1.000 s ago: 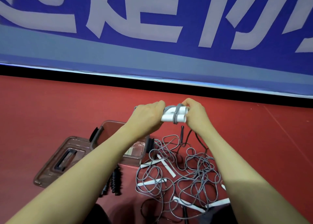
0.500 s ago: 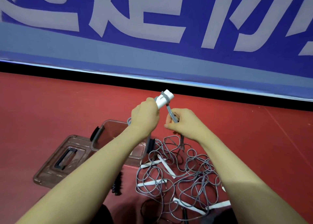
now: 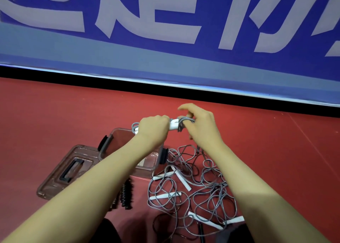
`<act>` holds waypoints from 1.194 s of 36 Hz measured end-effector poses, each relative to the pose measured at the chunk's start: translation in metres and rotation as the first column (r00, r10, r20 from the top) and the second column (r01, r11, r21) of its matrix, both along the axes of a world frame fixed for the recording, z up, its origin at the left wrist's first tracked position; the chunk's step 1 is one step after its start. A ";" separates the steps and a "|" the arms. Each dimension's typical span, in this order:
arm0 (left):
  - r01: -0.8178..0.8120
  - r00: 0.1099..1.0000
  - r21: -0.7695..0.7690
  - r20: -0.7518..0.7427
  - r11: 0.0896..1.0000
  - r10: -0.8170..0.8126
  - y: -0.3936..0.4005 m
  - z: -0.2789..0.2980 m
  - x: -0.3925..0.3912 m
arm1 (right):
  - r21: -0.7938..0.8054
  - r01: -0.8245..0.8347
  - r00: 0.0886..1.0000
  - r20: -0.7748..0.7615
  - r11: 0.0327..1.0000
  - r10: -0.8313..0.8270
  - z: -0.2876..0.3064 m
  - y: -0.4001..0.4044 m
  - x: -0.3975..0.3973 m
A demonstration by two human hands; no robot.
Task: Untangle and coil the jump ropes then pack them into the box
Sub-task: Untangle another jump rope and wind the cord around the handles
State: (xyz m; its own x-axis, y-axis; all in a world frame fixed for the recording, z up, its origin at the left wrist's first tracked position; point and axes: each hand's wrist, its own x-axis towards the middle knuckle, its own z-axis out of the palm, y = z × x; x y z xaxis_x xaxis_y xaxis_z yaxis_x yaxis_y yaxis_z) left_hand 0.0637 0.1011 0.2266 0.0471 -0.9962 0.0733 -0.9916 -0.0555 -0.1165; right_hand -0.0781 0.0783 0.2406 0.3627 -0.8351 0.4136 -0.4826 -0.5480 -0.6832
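My left hand (image 3: 153,127) is gripping two white handles (image 3: 173,126) above the clear box (image 3: 110,141), my right hand (image 3: 200,127) pinching grey cord (image 3: 184,123) wrapped round them; six more handles are lying tangled on the floor

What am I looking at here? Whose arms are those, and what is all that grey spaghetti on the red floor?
There is no machine here. A person wears a camera on their head, so you see their own two arms reaching forward, just as they see them.

The left hand grips a bundle of white jump rope handles with grey cord wound round them. The right hand is at the cord on that bundle; it looks like it is wrapping it, but the fingers are blurred.

The "spaghetti" is a tangle of grey jump ropes with more white handles, lying on the red floor. Beside it stands an open clear plastic box, and its lid lies flat next to it. Some black ridged handles lie near the box. Behind everything is a blue banner with big pale letters.
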 end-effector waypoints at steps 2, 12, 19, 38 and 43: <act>0.049 0.997 0.001 0.059 0.999 -0.049 0.000 0.000 0.001 | 0.128 0.042 0.998 0.049 0.991 -0.048 -0.002 -0.005 0.001; 0.529 0.847 -0.269 0.119 0.805 -0.517 0.000 -0.004 0.008 | 0.315 0.175 0.979 -0.153 0.933 -0.132 -0.004 -0.027 -0.019; 0.612 0.757 -0.487 0.133 0.623 -0.639 0.003 0.007 0.006 | 0.328 0.137 0.990 -0.060 0.935 -0.124 -0.008 -0.029 -0.023; -0.140 0.880 -0.207 -0.475 0.968 0.025 0.001 0.020 -0.024 | 0.331 -0.089 0.930 -0.310 0.939 0.197 0.000 -0.008 -0.002; -0.190 0.897 -0.156 -0.430 0.969 0.107 -0.004 0.011 -0.017 | 0.351 -0.143 0.904 -0.335 0.926 0.266 0.008 0.000 -0.003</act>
State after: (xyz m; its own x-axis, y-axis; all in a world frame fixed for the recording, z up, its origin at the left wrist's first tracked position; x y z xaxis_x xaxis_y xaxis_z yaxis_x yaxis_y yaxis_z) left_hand 0.0462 0.0973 0.2374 0.2612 -0.9443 0.2001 -0.9251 -0.1858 0.3311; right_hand -0.0812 0.0779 0.2483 0.6136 -0.7879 -0.0525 -0.6335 -0.4515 -0.6283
